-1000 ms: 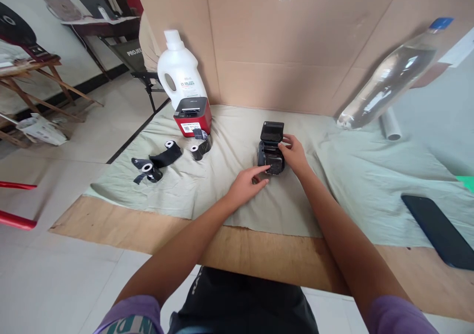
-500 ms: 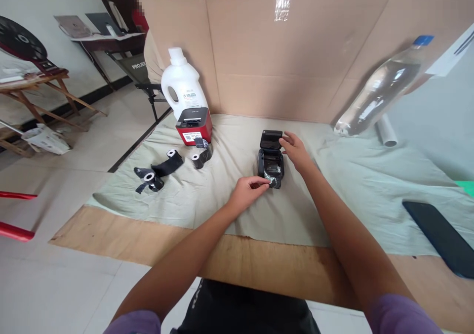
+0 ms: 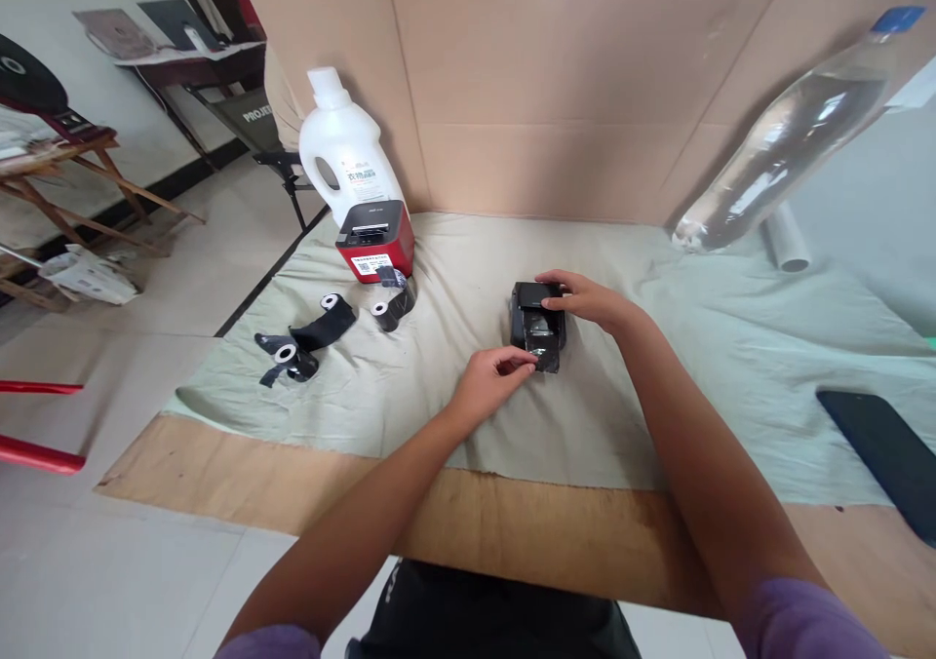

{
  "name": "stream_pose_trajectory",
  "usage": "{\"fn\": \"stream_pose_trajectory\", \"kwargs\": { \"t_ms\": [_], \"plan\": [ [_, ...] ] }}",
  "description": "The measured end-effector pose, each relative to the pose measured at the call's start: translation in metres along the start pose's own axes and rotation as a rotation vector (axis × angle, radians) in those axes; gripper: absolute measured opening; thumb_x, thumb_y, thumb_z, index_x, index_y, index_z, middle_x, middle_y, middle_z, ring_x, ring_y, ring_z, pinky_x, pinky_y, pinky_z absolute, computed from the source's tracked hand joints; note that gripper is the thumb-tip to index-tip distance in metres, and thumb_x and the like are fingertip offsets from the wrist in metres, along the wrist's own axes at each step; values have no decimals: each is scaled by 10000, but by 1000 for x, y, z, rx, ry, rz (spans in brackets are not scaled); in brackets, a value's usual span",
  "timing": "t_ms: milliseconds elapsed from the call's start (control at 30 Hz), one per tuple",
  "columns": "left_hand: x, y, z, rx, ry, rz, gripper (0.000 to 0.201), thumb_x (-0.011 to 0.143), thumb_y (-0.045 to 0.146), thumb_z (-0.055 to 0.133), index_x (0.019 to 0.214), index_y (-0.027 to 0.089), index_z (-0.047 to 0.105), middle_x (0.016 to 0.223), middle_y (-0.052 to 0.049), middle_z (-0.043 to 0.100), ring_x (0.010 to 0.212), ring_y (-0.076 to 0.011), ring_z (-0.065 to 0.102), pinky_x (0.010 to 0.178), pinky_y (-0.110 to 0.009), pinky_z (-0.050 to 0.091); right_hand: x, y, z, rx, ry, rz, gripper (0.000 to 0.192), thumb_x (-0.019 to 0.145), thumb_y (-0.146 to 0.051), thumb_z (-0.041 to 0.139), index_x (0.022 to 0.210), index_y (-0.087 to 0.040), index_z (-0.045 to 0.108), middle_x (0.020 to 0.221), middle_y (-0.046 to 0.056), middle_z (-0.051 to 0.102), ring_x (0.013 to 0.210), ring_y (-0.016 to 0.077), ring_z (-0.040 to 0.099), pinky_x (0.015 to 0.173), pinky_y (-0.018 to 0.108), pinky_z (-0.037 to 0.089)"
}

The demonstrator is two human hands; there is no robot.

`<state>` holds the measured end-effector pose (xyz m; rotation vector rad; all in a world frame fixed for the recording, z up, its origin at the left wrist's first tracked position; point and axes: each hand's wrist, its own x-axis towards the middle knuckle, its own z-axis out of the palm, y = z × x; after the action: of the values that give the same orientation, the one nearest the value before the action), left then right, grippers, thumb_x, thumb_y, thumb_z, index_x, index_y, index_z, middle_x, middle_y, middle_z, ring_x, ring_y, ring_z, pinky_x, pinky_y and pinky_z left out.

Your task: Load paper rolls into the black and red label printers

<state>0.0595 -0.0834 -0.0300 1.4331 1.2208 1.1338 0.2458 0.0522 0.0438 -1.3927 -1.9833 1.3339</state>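
Seen from my head, a small black printer (image 3: 518, 329) sits mid-table on a pale, creased cloth (image 3: 468, 259), in front of a cardboard wall (image 3: 504, 172). My left hand (image 3: 493, 383) pinches, between thumb and fingertips, the near end of a shiny black strip (image 3: 545, 355) that comes out of the printer towards me. My right hand (image 3: 589, 302) comes in from the right, thumb and fingers spread apart, touching the printer's lid (image 3: 527, 295). I can make out no writing on the printer. Far left stands a white jug (image 3: 349, 142), its label bearing green-blue Chinese characters that begin 衣物. Just in front of it, a red and black box (image 3: 401, 246) carries a white sticker (image 3: 371, 264) with a square code and a line too small to read. Nearer lie black rolls (image 3: 301, 365) with white cores. Farther left, a dark chair (image 3: 238, 113) shows white letters, "PROJE", the rest unclear. On the right, a blue-capped clear bottle (image 3: 786, 142) leans at the far side, and a dark phone (image 3: 881, 459) lies nearer.
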Motion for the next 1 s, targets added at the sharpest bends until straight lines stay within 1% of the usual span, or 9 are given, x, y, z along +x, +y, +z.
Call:
{"fn": "stream_pose_trajectory", "kwargs": {
  "t_ms": [67, 167, 233, 300, 433, 600, 700, 800, 1000],
  "plan": [
    [0, 1, 0, 21, -2, -4, 217, 845, 321, 685, 990, 190, 781, 871, -36, 760, 696, -132, 626, 659, -239, 480, 0, -2, -1, -39, -38, 52, 583, 788, -304, 668, 1354, -230, 551, 1363, 105, 583, 1200, 273, 535, 1023, 414, 437],
    [1, 2, 0, 51, -9, 3, 216, 846, 308, 678, 1001, 199, 783, 856, -31, 759, 705, -138, 629, 678, -244, 488, 2, -5, -1, -75, -76, 126, 627, 804, -340, 656, 1405, -274, 491, 1336, 102, 592, 1133, 278, 559, 918, 400, 484],
    [2, 2, 0, 52, -10, 8, 212, 844, 304, 676, 991, 197, 784, 858, -33, 761, 711, -141, 634, 690, -248, 494, 3, -7, -1, -92, -85, 167, 634, 796, -353, 662, 1403, -303, 483, 1343, 94, 585, 1101, 280, 566, 844, 381, 496],
    [3, 0, 0, 48, -7, 14, 214, 842, 306, 676, 988, 193, 783, 879, -39, 766, 713, -141, 637, 696, -251, 497, 2, -8, -1, -102, -82, 198, 631, 787, -357, 670, 1391, -320, 490, 1332, 86, 592, 1084, 279, 568, 804, 367, 494],
    [3, -2, -1, 47, -14, 40, 221, 846, 303, 674, 1005, 189, 778, 900, -43, 769, 740, -145, 651, 709, -249, 502, -3, -9, 1, -51, -40, 202, 621, 785, -358, 673, 1382, -334, 506, 1348, 70, 594, 1136, 275, 556, 857, 382, 482],
    [2, -4, -3, 49, -17, 71, 225, 845, 294, 678, 1016, 181, 772, 902, -47, 767, 771, -152, 671, 719, -247, 509, -6, -6, 3, 22, 31, 209, 620, 787, -354, 692, 1382, -299, 525, 1419, 85, 555, 1240, 273, 517, 955, 422, 454],
    [3, -4, -3, 56, -8, 76, 220, 843, 295, 684, 1008, 180, 773, 914, -53, 770, 795, -160, 683, 735, -253, 519, -5, -5, 5, 40, 76, 223, 628, 797, -345, 686, 1398, -276, 515, 1435, 104, 534, 1237, 264, 524, 946, 410, 467],
    [3, -4, -3, 64, -10, 79, 218, 843, 289, 682, 1006, 178, 774, 911, -53, 771, 792, -161, 684, 738, -257, 523, -4, -6, 7, 26, 92, 238, 632, 782, -309, 695, 1388, -261, 521, 1435, 117, 528, 1213, 268, 533, 918, 407, 489],
    [4, -5, -4, 104, -1, 90, 216, 841, 287, 679, 1003, 181, 775, 892, -51, 767, 761, -155, 668, 723, -257, 518, -4, -8, 13, 34, 125, 271, 633, 787, -279, 698, 1392, -289, 511, 1453, 106, 511, 1221, 270, 519, 933, 436, 491]
  ]
}}
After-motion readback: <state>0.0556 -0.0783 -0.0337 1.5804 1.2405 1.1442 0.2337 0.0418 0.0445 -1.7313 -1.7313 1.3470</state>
